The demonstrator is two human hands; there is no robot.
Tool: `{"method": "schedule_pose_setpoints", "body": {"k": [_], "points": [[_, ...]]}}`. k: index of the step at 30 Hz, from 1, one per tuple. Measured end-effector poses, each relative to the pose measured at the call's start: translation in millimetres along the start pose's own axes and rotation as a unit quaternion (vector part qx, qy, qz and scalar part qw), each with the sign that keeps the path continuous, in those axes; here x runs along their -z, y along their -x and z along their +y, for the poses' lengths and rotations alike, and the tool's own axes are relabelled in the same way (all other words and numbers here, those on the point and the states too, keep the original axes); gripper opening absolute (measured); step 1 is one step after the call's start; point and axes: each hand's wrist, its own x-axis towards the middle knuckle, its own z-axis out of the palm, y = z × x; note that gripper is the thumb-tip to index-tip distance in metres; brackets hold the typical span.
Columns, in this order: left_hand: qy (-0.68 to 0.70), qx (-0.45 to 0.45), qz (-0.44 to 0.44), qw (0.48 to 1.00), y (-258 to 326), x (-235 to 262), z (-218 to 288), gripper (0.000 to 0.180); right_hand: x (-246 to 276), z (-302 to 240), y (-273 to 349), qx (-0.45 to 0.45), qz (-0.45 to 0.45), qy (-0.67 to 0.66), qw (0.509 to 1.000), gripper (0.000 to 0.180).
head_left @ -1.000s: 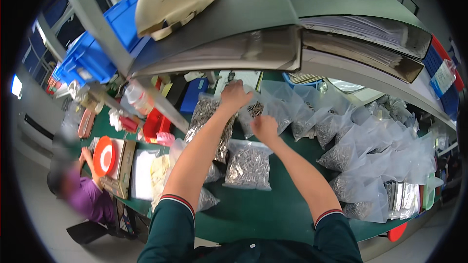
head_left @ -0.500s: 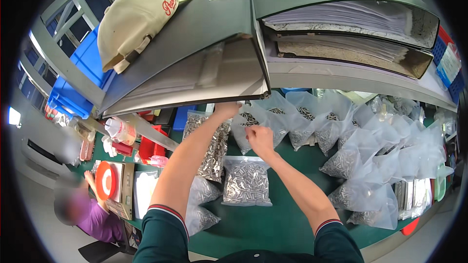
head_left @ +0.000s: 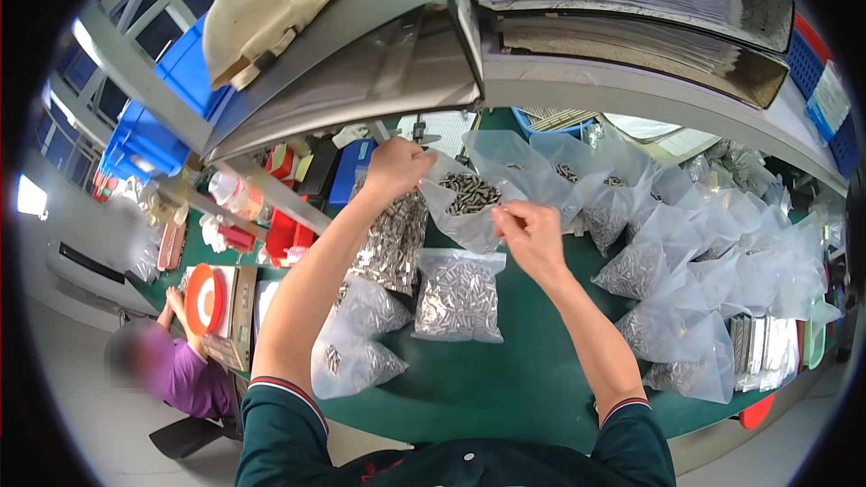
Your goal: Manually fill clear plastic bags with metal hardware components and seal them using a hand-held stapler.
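Dark-green sleeves are framing the nearest part of the view, your two forearms rising from the lower edge toward the middle of the green bench top (head_left: 505, 397). Nearest to you, two sealed clear bags of small metal pins (head_left: 356, 356) are lying flat beside your left forearm, and a third flat bag (head_left: 458, 299) is resting between your arms.

Beyond these, your right hand (head_left: 530, 233) is pinching closed on the near edge of a clear plastic bag (head_left: 465, 207) partly filled with small metal pins. Your left hand (head_left: 397, 167) is gripping the far left corner of the same bag's mouth, fingers closed on the film. The bag is hanging between the two hands, above the bench, its mouth running from upper left to lower right, so the opening is lying just left of your right fingertips and just right of your left hand. Both hands are equally close to it. Under your left wrist a long, fuller bag of pins (head_left: 392, 243) is hanging or leaning; which, you cannot tell.

Farther off, a crowd of open bags (head_left: 686, 252) is standing to the right, red and blue parts bins (head_left: 307, 185) to the left, and a grey shelf (head_left: 622, 86) with a beige cap (head_left: 271, 9) overhead. At the left edge, another person in purple (head_left: 185, 374) is working.
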Motion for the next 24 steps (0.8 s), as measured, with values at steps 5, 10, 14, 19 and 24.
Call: {"method": "schedule_pose_setpoints", "body": {"k": [5, 10, 14, 19, 24], "points": [[0.029, -0.066, 0.014, 0.997, 99, 17, 14, 0.029, 45, -59, 50, 0.082, -0.061, 0.048, 0.994, 0.014], [0.126, -0.009, -0.019, 0.992, 220, -23, 0, 0.023, 71, -61, 120, 0.011, -0.131, 0.022, 0.991, 0.014], [0.14, 0.034, -0.037, 0.989, 298, -65, -23, 0.024, 69, -38, 187, -0.066, -0.196, 0.023, 0.978, 0.018], [0.174, 0.117, -0.046, 0.977, 370, -103, -34, 0.028, 63, -17, 252, -0.083, -0.264, 0.036, 0.96, 0.013], [0.095, 0.087, 0.026, 0.991, 396, -109, -31, 0.03, 72, -61, 269, -0.055, -0.374, 0.173, 0.91, 0.025]]}}
